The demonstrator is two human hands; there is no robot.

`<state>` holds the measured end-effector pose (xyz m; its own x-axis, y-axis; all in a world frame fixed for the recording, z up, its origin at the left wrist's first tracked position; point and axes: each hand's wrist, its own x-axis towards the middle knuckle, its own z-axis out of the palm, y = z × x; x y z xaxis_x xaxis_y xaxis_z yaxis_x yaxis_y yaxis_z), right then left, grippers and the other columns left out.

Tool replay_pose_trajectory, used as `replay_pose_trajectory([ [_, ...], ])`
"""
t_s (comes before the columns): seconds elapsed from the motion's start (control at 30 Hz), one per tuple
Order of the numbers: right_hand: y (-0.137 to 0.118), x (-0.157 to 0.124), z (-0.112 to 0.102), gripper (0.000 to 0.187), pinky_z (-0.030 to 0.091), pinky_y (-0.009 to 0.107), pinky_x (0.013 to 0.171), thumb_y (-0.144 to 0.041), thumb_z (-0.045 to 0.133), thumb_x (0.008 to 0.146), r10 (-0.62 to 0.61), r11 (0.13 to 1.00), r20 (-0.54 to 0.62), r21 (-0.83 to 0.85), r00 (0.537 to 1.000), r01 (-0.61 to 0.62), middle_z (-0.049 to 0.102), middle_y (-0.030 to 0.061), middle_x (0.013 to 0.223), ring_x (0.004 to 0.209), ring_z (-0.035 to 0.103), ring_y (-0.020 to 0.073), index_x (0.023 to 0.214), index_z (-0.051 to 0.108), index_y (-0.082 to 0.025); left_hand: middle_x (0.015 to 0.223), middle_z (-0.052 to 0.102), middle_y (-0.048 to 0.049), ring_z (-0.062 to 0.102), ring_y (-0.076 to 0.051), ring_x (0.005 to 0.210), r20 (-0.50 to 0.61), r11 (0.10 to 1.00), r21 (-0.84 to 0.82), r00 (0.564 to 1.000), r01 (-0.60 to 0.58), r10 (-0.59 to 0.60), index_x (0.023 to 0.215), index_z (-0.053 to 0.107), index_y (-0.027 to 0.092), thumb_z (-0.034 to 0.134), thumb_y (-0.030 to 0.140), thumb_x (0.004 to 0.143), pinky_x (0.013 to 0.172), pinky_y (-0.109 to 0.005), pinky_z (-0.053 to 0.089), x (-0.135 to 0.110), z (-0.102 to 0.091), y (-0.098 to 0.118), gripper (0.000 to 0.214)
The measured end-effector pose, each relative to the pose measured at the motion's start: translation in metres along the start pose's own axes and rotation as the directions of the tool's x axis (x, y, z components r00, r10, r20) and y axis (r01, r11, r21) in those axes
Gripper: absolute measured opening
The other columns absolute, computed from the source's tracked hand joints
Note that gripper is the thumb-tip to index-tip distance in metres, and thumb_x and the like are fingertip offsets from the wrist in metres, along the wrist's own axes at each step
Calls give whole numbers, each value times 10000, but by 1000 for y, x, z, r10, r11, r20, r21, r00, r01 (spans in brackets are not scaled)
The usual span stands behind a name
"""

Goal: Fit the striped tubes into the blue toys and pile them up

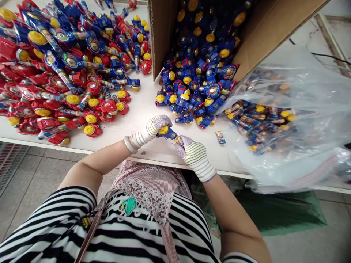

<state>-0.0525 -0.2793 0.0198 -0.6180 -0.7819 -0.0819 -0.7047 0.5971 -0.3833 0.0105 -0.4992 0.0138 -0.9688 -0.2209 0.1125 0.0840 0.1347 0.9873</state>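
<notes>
In front of my body, over the front part of the table, both striped-gloved hands are closed on one toy. My left hand (150, 130) grips the blue toy head with a yellow disc (163, 130). At its other end, my right hand (196, 155) pinches a small printed tube (178, 140). The tube lines up with the blue neck; whether it is fully seated I cannot tell, as my fingers cover part of it. Just beyond my hands lies a heap of blue toy heads (186, 98), spilling from a cardboard box. Right of them rests a single small printed tube (220, 137).
A large pile of red and blue toys (63, 80), many with tubes attached, covers the table's left side. The open cardboard box (160, 36) stands at the back. A clear plastic bag (309, 120) with printed tubes (255, 120) sits at right, overhanging the table's front edge.
</notes>
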Motion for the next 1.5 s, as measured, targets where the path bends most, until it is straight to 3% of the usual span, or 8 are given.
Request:
replay_pose_trajectory([
  [0.13, -6, -7, 8, 453, 455, 311, 711, -535, 446, 978, -42, 968, 41, 249, 998, 30, 739, 120, 951, 794, 661, 235, 1058, 693, -164, 810, 650, -72, 611, -168, 741, 163, 999, -46, 987, 20, -12, 817, 669, 128, 542, 393, 893, 727, -278, 521, 0, 0, 15, 303],
  [0.27, -13, -13, 27, 572, 407, 269, 560, -631, 296, 1004, -23, 700, 196, 703, 980, -125, 554, -5, 630, 536, 490, 142, 942, 645, -182, 805, 652, -74, 609, -162, 710, 223, 999, -38, 975, 24, -15, 843, 674, 124, 578, 365, 832, 660, -261, 504, -5, -2, 22, 259],
  [0.5, -16, 8, 17, 424, 462, 331, 773, -503, 487, 971, 69, 993, 198, 79, 978, -86, 710, 162, 1125, 922, 661, 264, 1184, 635, -169, 834, 656, -82, 614, -170, 794, 67, 999, 43, 998, 16, -19, 802, 642, 138, 520, 396, 914, 806, -291, 548, -4, -2, 5, 307],
  [0.63, -11, 2, 27, 398, 447, 314, 716, -538, 465, 963, 55, 961, 179, 257, 982, -100, 708, 117, 915, 805, 642, 235, 1009, 638, -182, 823, 657, -78, 613, -170, 765, 72, 998, -34, 996, 49, -46, 820, 660, 131, 542, 383, 903, 760, -289, 541, -9, 4, -5, 291],
  [0.87, -12, -5, 49, 672, 238, 251, 394, -859, 241, 843, -113, 324, 450, 860, 886, -395, 310, -81, 501, 395, 199, 100, 755, 495, -243, 860, 657, -77, 607, -168, 781, 284, 990, 46, 952, -135, 117, 887, 696, 123, 586, 324, 851, 757, -285, 502, -7, -5, 6, 232],
  [1.03, -13, 10, 28, 457, 395, 280, 563, -657, 668, 726, 128, 722, 117, 670, 985, -173, 604, 43, 763, 636, 521, 173, 879, 601, -232, 802, 619, -72, 560, -147, 723, 166, 990, 127, 983, 53, -74, 815, 635, 110, 518, 347, 887, 709, -267, 507, 5, -11, 17, 274],
  [1.27, -13, 1, 38, 634, 285, 272, 398, -785, 257, 859, -79, 458, 447, 810, 891, -366, 322, -67, 494, 383, 252, 125, 821, 562, -231, 871, 646, -80, 599, -157, 793, 234, 996, -64, 971, 57, -40, 878, 660, 108, 584, 320, 821, 760, -261, 516, -6, -10, 22, 232],
  [1.5, -18, 14, 39, 516, 428, 330, 574, -762, 557, 774, 103, 717, 135, 677, 985, -168, 571, 36, 662, 602, 515, 201, 755, 577, -247, 823, 607, -51, 562, -138, 739, 100, 989, -26, 985, 145, -142, 819, 614, 131, 561, 316, 884, 727, -249, 503, -4, -8, 14, 203],
])
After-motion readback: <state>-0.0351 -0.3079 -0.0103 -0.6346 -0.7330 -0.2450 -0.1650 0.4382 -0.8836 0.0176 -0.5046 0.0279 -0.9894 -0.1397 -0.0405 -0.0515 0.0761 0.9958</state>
